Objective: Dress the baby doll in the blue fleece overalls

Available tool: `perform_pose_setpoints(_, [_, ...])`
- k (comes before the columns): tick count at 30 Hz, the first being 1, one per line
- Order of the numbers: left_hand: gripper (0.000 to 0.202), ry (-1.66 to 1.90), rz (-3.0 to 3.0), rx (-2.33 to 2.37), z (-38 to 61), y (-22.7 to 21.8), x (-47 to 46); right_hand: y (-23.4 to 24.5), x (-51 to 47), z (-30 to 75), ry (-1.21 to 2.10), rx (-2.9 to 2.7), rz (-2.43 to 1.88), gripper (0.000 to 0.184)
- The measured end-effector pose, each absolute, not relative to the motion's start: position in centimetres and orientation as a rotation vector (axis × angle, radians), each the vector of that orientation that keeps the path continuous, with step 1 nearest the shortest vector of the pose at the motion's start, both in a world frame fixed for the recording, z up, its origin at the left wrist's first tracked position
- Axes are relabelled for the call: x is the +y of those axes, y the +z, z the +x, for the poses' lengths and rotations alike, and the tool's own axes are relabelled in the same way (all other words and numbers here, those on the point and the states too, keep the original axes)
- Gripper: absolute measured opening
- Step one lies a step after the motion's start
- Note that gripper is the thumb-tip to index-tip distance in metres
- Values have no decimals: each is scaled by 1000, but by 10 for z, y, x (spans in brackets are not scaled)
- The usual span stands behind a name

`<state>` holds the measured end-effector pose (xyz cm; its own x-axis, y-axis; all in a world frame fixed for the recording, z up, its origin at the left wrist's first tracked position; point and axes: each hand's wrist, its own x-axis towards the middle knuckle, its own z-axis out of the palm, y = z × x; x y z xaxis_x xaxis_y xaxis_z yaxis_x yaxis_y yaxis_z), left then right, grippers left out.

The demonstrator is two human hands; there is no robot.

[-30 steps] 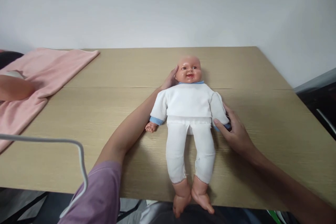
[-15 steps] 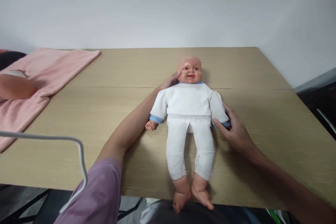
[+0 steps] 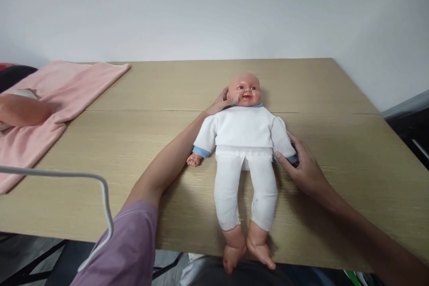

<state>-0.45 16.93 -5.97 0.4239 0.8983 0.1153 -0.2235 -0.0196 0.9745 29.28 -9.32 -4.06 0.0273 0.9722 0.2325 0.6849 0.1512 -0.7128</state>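
A baby doll (image 3: pixel 244 129) in a white long-sleeved top and white trousers lies face up on the table, feet toward me and over the near edge. My left hand (image 3: pixel 226 101) cups the side of its head, thumb on the cheek and fingers partly hidden behind the head. My right hand (image 3: pixel 301 163) is closed round the doll's blue-cuffed sleeve end on the right, which hides the doll's hand there. The doll's other arm rests stretched out beside my left forearm.
The wooden table (image 3: pixel 161 89) stands against a white wall. On its left lies a pink blanket (image 3: pixel 83 80) with a skin-coloured rounded object (image 3: pixel 27 109) on it. A grey-white cable (image 3: pixel 67 174) crosses the lower left. Something black (image 3: pixel 409 129) stands beyond the right edge.
My left thumb has come forward onto the doll's cheek, and its head has turned slightly to the right. My right hand keeps its hold on the sleeve.
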Motion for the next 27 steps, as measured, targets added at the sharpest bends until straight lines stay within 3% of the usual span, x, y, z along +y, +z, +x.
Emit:
perform_pose_setpoints(8, [102,1027,1197,692,0,-71,179,-45,-89,294,482,-1758,-1572,73])
perform_pose_setpoints(16, [83,1001,1218,653,-3,-47,173,-45,-87,293,511,-1724,-1550,77])
perform_pose_setpoints(27, [89,1070,1209,682,1,-50,177,-44,-83,296,483,-1713,-1589,78])
